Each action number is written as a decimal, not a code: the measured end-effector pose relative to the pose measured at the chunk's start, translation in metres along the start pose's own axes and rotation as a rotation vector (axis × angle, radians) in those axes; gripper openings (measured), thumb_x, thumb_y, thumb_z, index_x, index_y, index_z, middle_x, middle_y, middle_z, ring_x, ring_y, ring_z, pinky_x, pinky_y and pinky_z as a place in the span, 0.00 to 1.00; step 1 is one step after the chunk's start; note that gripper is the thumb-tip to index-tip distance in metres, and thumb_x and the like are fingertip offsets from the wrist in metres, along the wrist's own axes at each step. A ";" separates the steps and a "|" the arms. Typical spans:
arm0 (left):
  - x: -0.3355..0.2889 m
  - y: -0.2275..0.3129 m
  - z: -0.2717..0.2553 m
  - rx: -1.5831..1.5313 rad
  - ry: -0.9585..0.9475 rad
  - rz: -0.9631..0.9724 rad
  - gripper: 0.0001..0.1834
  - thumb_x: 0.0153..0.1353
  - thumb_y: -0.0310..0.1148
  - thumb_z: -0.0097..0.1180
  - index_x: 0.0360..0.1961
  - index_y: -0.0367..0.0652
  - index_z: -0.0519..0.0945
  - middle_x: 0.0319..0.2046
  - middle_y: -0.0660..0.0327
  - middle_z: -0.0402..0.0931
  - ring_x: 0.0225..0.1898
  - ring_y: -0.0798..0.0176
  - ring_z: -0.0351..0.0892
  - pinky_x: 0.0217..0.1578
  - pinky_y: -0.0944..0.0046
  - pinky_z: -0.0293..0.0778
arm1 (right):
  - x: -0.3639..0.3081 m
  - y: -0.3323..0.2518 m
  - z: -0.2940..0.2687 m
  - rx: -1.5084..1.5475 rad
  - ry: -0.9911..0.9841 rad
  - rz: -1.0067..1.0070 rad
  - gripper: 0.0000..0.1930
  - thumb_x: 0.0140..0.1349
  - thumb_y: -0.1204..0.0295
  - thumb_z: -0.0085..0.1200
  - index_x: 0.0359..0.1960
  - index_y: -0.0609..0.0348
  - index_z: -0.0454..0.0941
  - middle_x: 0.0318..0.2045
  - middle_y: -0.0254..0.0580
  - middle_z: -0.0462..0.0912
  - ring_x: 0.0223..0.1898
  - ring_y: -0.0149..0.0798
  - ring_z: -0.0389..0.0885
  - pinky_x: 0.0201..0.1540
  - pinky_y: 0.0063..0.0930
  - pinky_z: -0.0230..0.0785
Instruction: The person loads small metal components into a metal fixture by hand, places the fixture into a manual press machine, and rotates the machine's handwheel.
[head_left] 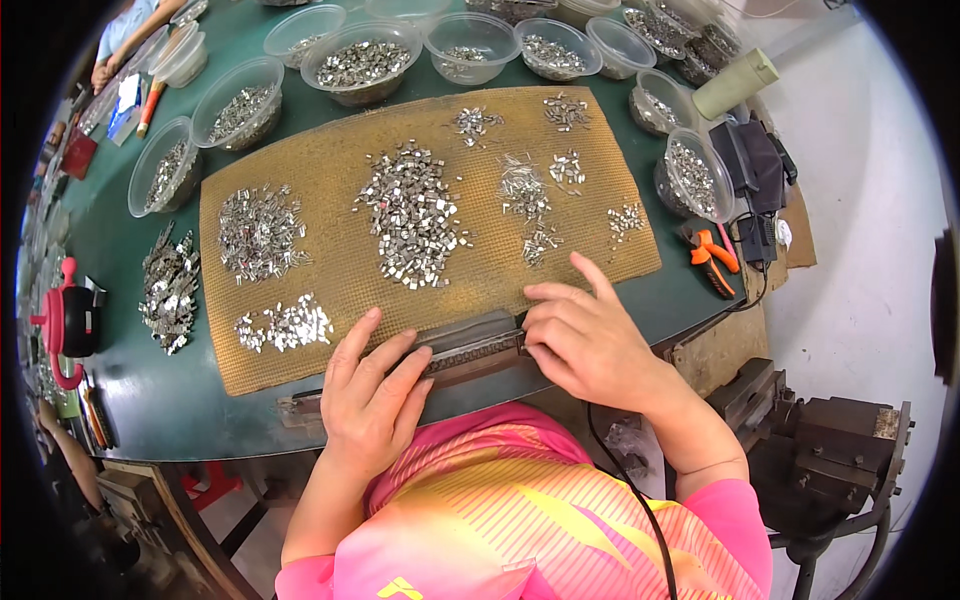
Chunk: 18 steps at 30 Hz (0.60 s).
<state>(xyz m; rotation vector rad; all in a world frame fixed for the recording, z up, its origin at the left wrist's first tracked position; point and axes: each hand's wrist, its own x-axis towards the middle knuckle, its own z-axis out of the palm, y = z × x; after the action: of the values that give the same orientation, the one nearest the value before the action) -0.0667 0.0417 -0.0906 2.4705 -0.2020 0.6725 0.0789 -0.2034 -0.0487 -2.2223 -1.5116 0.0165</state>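
- left hand lies flat, fingers together, on the long grey metal strip jig at the near edge of the woven tan mat.
- right hand, fingers spread, presses the jig's right end, gripping nothing.
- small shiny metal clips lie heaped mid-mat, beyond the jig.

Left hand and right hand rest on a metal bar.

One camera only, worn on the person's head, looking steeply down and forward over the green table; it sits close above the woven mat; the fisheye bends the edges, with dark corners around the rim.
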 end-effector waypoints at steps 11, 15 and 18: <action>0.000 0.000 -0.002 -0.039 -0.006 0.010 0.19 0.51 0.24 0.70 0.47 0.40 0.85 0.49 0.52 0.85 0.62 0.36 0.77 0.59 0.44 0.75 | 0.006 -0.021 0.011 -0.222 0.043 -0.068 0.05 0.56 0.75 0.61 0.33 0.59 0.77 0.35 0.39 0.79 0.45 0.39 0.84 0.72 0.66 0.59; 0.001 0.000 -0.002 -0.043 -0.010 0.006 0.19 0.51 0.24 0.70 0.47 0.40 0.85 0.48 0.52 0.85 0.62 0.37 0.78 0.59 0.44 0.75 | 0.007 -0.021 0.007 -0.216 0.045 -0.073 0.04 0.57 0.76 0.61 0.33 0.59 0.78 0.34 0.38 0.80 0.42 0.38 0.84 0.71 0.63 0.61; 0.001 0.000 -0.002 -0.047 -0.008 0.001 0.19 0.51 0.24 0.70 0.47 0.40 0.86 0.48 0.52 0.85 0.62 0.37 0.78 0.59 0.45 0.75 | 0.005 -0.015 0.005 -0.099 0.046 -0.017 0.06 0.56 0.74 0.65 0.33 0.57 0.79 0.34 0.36 0.81 0.39 0.38 0.84 0.68 0.60 0.65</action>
<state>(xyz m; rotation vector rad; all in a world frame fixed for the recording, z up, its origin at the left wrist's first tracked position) -0.0671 0.0433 -0.0886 2.4290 -0.2196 0.6512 0.0669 -0.1924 -0.0467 -2.2705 -1.5376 -0.1165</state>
